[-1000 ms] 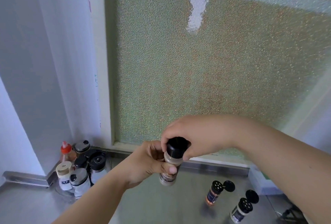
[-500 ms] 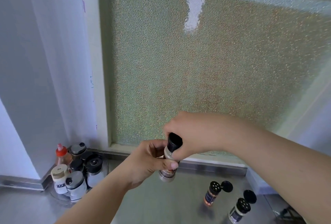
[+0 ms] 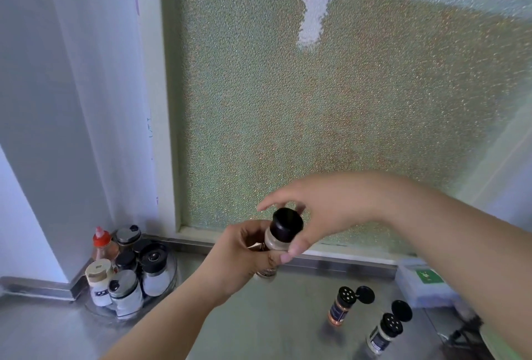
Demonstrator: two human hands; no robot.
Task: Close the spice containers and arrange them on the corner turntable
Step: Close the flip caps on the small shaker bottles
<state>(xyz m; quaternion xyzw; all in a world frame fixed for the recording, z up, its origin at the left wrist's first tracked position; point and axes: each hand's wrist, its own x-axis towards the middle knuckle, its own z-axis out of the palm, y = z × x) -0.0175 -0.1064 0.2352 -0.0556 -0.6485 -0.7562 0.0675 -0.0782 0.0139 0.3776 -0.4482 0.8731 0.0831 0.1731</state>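
Spice jar (image 3: 277,240) with a black cap (image 3: 287,224) sits tilted in our left hand (image 3: 243,259), held in the air above the steel countertop (image 3: 273,319), its cap end leaning toward the frosted window (image 3: 331,100). Our left fingers wrap the jar's lower body, the thumb pressed across its front. Our right hand (image 3: 322,213) arches over the cap with fingers loosely spread, the thumb tip (image 3: 295,249) touching the jar just under the cap; whether the other fingertips touch the cap we cannot tell.

On the turntable (image 3: 169,279) in the countertop's back left corner stand several closed containers packed close together, among them a red-topped bottle (image 3: 102,243), a cream-lidded white bottle (image 3: 99,282), a metal-lidded shaker (image 3: 125,292) and a black-topped grinder (image 3: 154,269).

Toward the countertop's front right stand two more jars, both with flip lids hanging open and their shaker holes showing: an orange spice jar (image 3: 342,306) and, nearer the front edge, a pale spice jar (image 3: 384,332). They are near one another and well apart from the turntable.
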